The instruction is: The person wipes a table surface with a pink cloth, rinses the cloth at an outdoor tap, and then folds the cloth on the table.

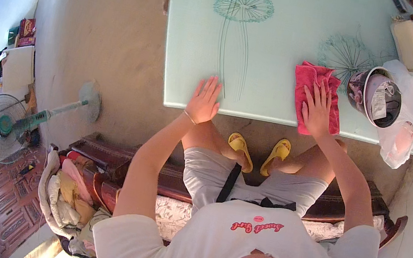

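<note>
My right hand (318,111) lies flat, palm down, on a folded red cloth (303,81) near the front edge of a pale green table (276,54) with dandelion drawings. The fingers are slightly spread over the cloth, whose lower edge reaches the table's rim. Further left, my left hand (204,100) rests palm down on the same front edge, fingers extended, nothing in it. A round tub (356,88) stands to the right of the cloth, tilted in the view, with a paper slip and dark items inside.
Beside the tub, a white plastic bag (401,141) hangs over the table's right front corner. A beige box (408,46) and red items are at the far right. Yellow slippers (242,149) are on the floor below. A standing fan (6,126) and a wooden bench (104,153) piled with clothes are at left.
</note>
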Tool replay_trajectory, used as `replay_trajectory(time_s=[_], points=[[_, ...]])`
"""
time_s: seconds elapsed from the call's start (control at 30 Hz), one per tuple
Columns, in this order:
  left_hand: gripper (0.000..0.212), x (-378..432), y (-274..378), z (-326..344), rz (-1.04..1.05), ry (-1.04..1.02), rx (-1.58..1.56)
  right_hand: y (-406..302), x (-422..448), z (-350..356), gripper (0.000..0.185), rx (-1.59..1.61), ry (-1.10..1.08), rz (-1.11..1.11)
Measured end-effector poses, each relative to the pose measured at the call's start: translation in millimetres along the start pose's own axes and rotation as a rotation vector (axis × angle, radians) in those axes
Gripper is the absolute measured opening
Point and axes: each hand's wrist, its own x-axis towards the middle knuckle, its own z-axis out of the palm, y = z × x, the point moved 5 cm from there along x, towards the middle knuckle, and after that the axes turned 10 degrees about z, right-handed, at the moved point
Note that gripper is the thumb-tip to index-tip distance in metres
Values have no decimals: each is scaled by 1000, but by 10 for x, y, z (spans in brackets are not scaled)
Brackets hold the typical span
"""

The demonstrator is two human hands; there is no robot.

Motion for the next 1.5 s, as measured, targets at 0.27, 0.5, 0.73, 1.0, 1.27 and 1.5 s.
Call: replay_trajectory(time_s=[0.27, 0.5, 0.73, 1.0, 1.27, 1.5], points=[[61, -113, 75, -24, 12, 80, 39, -68, -93, -22, 51, -41, 65, -19], [56, -193, 33, 58, -93, 190, 280, -22, -100, 131, 45, -78, 283, -69], [48, -22, 757, 35, -481, 230, 18, -108, -346, 310, 48, -206, 394, 161], [45, -274, 1713, -381, -215, 492, -321, 154, -213, 288, 55, -247, 425, 449], [49, 878, 1260, -243, -209, 527, -288, -1175, 265, 478, 49, -139, 250, -200], [59, 1907, 838, 234, -221, 439, 69, -293, 389, 183, 47, 93, 359, -49]])
